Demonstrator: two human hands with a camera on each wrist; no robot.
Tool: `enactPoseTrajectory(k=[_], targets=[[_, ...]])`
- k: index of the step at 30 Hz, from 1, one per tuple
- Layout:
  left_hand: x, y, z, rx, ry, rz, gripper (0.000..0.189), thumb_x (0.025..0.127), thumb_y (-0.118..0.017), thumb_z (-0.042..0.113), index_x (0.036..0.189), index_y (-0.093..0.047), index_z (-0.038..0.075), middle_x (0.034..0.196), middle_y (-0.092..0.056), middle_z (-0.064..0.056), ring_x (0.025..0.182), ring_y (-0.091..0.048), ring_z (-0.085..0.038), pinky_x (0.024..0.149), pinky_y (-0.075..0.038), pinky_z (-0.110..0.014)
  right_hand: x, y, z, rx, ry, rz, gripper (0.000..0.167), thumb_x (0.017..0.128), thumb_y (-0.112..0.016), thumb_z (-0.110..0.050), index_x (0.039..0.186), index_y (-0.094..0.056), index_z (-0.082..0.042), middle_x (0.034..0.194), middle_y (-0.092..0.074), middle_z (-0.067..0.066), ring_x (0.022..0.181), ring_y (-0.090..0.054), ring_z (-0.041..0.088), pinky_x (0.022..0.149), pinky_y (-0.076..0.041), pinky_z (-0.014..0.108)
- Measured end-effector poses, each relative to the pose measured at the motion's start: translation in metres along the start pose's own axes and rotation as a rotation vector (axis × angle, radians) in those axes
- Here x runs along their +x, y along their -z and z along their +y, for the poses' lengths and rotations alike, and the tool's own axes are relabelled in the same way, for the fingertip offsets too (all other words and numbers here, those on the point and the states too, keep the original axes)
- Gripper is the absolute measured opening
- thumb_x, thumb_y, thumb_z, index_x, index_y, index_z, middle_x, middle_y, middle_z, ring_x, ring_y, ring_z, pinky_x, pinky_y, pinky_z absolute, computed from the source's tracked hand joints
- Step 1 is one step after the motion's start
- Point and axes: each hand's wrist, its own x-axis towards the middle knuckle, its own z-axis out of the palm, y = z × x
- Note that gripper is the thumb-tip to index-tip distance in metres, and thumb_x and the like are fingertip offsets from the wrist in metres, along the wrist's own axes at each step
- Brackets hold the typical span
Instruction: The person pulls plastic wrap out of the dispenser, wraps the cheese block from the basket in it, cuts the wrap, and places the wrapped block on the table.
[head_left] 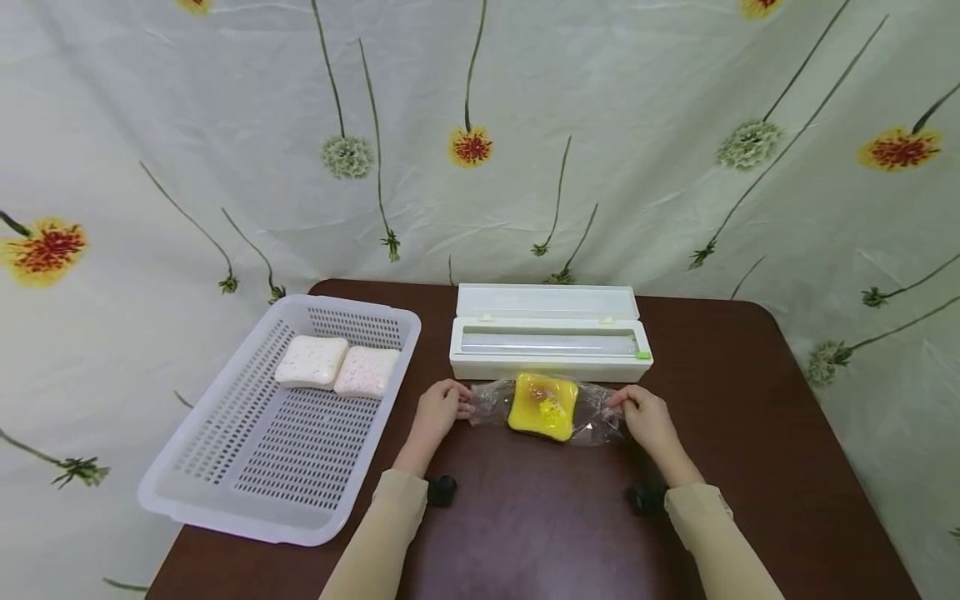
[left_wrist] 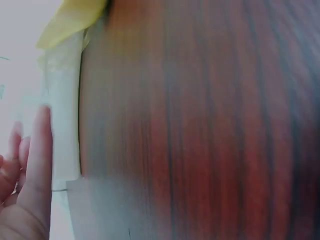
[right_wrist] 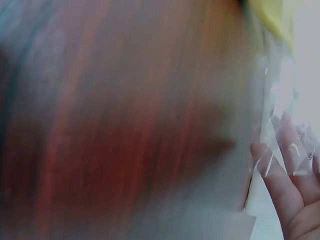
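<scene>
A yellow toast-shaped slice (head_left: 542,406), browned on top, sits in clear plastic wrap (head_left: 491,402) between the two hands in the head view. My left hand (head_left: 438,414) pinches the wrap's left end, and my right hand (head_left: 647,418) pinches the right end. Part of the yellow slice (left_wrist: 75,20) shows at the top of the left wrist view, above the left hand's fingers (left_wrist: 39,160). Crinkled wrap lies over the right hand's fingers (right_wrist: 280,195) in the right wrist view. Both wrist views are blurred.
Just behind the slice stands a white wrap dispenser (head_left: 551,367) with its lid raised. At left, a white perforated basket (head_left: 262,529) holds two pale bread-shaped slices (head_left: 311,362). A flowered cloth (head_left: 540,100) hangs behind the dark wooden table (head_left: 750,400).
</scene>
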Motion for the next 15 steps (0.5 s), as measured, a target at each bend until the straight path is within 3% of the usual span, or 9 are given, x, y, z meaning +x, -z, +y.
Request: enactPoseTrajectory(k=[4, 8, 11, 15], targets=[[-0.005, -0.001, 0.002, 0.084, -0.006, -0.029, 0.042, 0.102, -0.049, 0.04, 0.101, -0.065, 0.002, 0.093, -0.069, -0.013, 0.075, -0.072, -0.019, 0.076, -0.059, -0.036, -0.003, -0.001, 0.003, -0.017, 0.103, 0.021, 0.028, 0.092, -0.049, 0.008, 0.081, -0.071, -0.006, 0.089, -0.071, 0.011, 0.075, -0.059, 0.018, 0.065, -0.047, 0.026], [-0.002, -0.007, 0.007, 0.175, 0.01, 0.004, 0.056, 0.097, -0.053, 0.055, 0.107, -0.059, 0.0, 0.087, -0.07, -0.013, 0.073, -0.067, -0.021, 0.073, -0.055, -0.038, -0.004, -0.003, 0.003, -0.026, 0.161, 0.021, 0.031, 0.091, -0.05, 0.009, 0.081, -0.073, -0.008, 0.09, -0.071, 0.008, 0.082, -0.063, 0.021, 0.07, -0.05, 0.028], [0.003, -0.014, 0.012, 0.14, 0.06, 0.01, 0.064, 0.095, -0.054, 0.056, 0.119, -0.056, -0.003, 0.097, -0.069, -0.018, 0.078, -0.067, -0.024, 0.074, -0.055, -0.038, -0.004, -0.001, 0.001, -0.017, 0.135, -0.017, 0.029, 0.092, -0.05, 0.006, 0.083, -0.074, -0.008, 0.094, -0.07, 0.008, 0.083, -0.062, 0.022, 0.07, -0.048, 0.029], [0.01, -0.023, 0.016, 0.012, 0.094, -0.016, 0.062, 0.096, -0.06, 0.047, 0.126, -0.057, -0.007, 0.107, -0.07, -0.022, 0.083, -0.073, -0.023, 0.076, -0.06, -0.035, -0.005, 0.002, -0.001, -0.001, 0.099, -0.057, 0.024, 0.092, -0.052, -0.001, 0.088, -0.074, -0.008, 0.098, -0.07, 0.009, 0.085, -0.06, 0.022, 0.073, -0.048, 0.032]])
